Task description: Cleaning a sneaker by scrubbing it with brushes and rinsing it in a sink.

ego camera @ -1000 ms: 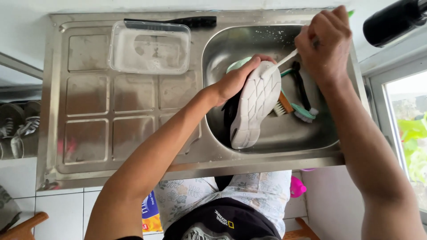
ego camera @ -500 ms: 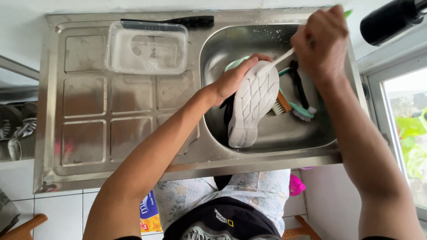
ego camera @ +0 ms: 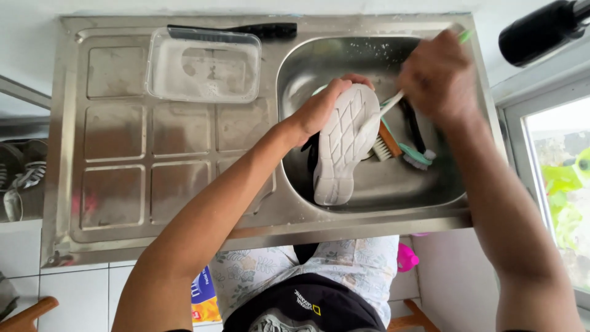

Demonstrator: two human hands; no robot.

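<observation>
A shoe (ego camera: 342,144) with a pale grey patterned sole is held sole-up over the steel sink basin (ego camera: 430,184); my left hand (ego camera: 322,107) grips its far end. My right hand (ego camera: 437,77) is shut on a thin white-and-green toothbrush (ego camera: 388,104) whose head touches the sole's edge. The hand is motion-blurred. Under the shoe, in the basin, lie a wooden scrubbing brush (ego camera: 386,142) and a teal-handled brush (ego camera: 416,155).
A clear plastic tub (ego camera: 203,64) stands on the ribbed steel drainboard (ego camera: 123,160) left of the basin, with a black-handled tool (ego camera: 258,29) behind it. A black bottle (ego camera: 541,31) sits top right by the window. More shoes (ego camera: 18,178) lie at far left.
My right hand has shifted slightly down and left with the toothbrush against the sole. The shoe and my left hand have barely moved.
</observation>
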